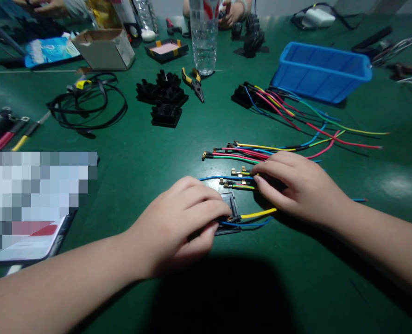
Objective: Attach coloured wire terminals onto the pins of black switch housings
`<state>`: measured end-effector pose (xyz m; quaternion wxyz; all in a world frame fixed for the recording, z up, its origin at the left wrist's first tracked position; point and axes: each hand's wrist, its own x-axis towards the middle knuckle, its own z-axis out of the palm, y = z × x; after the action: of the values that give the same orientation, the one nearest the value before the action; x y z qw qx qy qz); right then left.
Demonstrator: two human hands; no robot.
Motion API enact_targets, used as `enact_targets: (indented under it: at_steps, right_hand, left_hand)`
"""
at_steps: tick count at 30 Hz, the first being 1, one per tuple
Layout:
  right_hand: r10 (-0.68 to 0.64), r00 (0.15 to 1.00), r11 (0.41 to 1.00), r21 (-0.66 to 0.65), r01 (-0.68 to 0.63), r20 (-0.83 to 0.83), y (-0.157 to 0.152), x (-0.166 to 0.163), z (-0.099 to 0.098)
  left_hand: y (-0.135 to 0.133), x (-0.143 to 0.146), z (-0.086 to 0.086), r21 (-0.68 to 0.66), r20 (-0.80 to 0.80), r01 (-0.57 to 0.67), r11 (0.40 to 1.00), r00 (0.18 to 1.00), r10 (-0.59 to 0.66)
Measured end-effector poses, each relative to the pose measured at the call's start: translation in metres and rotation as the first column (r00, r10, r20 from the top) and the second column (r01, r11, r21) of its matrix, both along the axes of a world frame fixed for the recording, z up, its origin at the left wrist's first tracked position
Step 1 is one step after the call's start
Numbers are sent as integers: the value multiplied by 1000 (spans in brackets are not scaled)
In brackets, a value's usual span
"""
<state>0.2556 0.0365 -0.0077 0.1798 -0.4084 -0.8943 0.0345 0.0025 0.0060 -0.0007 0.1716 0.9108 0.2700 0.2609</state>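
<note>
The single view looks from the person's head, facing forward and down across the flat green bench (pixel 122 157). It sits close above the person's bare left hand (pixel 188 215) and bare right hand (pixel 292 181), which extend into mid-frame from the two lower sides. The rectangular blue plastic bin (pixel 317 81) stands farther out, and a co-worker's bare hand (pixel 234 15), farther still, shows near the top edge.

An open carton (pixel 105 53) stands left of a clear bottle (pixel 205 48).

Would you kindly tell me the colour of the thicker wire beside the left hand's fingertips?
The thicker wire is yellow; it shows best in the head view.
</note>
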Motion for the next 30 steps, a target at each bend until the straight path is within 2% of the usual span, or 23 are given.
enact_targets:
  at_steps: [15, 20, 26, 30]
  right_hand:
    - [68, 998, 998, -10, -68, -8, 1, 0, 1]
    - [141, 989, 989, -27, -142, -50, -1, -1, 3]
    - [63, 998, 997, -34, -64, -21, 0, -1, 2]
    - [125, 991, 992, -8, -125, -50, -1, -1, 4]
  left_hand:
    - [0, 1, 0, 1, -1, -5, 1000, 1000, 5]
    - [0, 1, 0, -3, 1, -4, 1000, 1000, 4]
    - [0, 0, -1, -2, -1, -5, 1000, 1000, 5]
    - [-1, 0, -1, -1, -6, -9, 1000, 1000, 9]
